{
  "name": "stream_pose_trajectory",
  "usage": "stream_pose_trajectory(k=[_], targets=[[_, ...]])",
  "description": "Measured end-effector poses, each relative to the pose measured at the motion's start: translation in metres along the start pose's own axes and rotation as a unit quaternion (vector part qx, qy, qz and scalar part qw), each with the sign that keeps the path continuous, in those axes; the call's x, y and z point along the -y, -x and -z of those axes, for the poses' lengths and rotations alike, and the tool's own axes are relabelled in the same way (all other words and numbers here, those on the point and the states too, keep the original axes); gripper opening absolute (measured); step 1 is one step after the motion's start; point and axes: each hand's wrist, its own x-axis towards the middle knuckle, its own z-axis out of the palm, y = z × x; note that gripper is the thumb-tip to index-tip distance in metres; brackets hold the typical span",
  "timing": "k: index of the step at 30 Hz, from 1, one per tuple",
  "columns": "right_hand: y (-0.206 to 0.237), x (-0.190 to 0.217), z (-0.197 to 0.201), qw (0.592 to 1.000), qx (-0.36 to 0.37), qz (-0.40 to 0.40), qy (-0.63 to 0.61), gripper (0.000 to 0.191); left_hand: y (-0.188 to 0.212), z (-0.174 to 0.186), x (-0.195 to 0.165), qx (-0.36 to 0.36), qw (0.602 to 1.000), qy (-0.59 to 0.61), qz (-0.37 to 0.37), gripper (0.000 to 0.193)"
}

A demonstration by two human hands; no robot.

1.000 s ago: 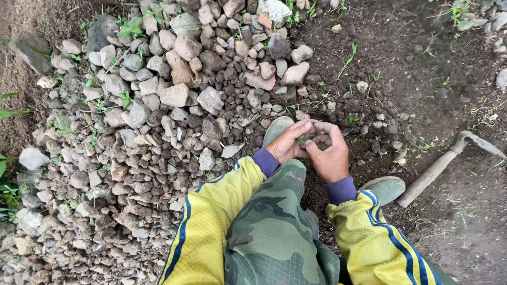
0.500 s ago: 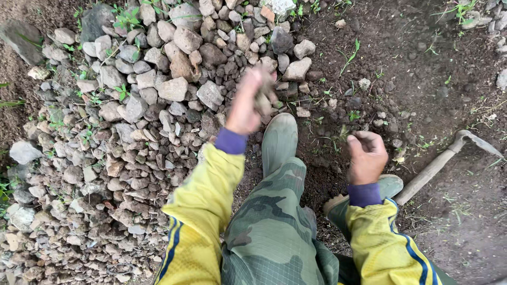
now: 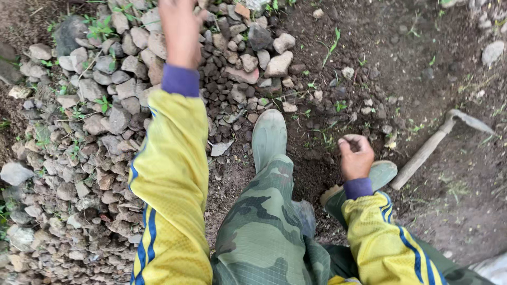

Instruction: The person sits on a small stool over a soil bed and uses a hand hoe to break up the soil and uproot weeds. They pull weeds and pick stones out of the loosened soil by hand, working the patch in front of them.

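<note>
1. The left hand (image 3: 182,29) is stretched over the stone pile (image 3: 105,105), fingers cut off by the frame, so its grip cannot be told.
2. The right hand (image 3: 355,155) is curled narrow over dark soil (image 3: 369,63).
3. A green boot (image 3: 268,137) lies between them.
4. A hoe (image 3: 438,142) lies right.

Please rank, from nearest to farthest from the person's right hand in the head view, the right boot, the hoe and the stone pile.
From the right hand:
1. Right boot, just beside and below it.
2. Hoe, lying on soil to its right.
3. Stone pile, far across on the left.
</note>
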Motion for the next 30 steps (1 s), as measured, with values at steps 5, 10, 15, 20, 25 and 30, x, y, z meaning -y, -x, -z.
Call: stream_pose_trajectory(k=[5,10,15,20,25,30], targets=[[-0.019,-0.022,0.064,0.982,-0.142,0.061,0.106,0.015,0.168,-0.045,0.051,0.114,0.922,-0.357,-0.102,0.028],[-0.032,-0.022,0.122,0.897,-0.165,0.053,0.407,0.024,0.276,-0.065,0.103,0.39,0.817,-0.388,-0.175,0.023],[-0.055,0.014,0.083,0.935,-0.106,0.154,0.3,0.055,0.267,-0.063,0.131,0.408,0.798,-0.425,-0.124,0.016],[-0.055,0.028,0.024,0.923,-0.137,0.118,0.341,0.048,0.267,-0.061,0.139,0.415,0.785,-0.437,-0.144,0.014],[-0.02,0.006,0.041,0.941,-0.128,0.14,0.28,0.047,0.269,-0.063,0.137,0.409,0.79,-0.439,-0.127,0.013],[-0.019,-0.012,0.079,0.951,-0.248,0.045,0.179,0.044,0.268,-0.064,0.137,0.406,0.791,-0.439,-0.129,0.012]])
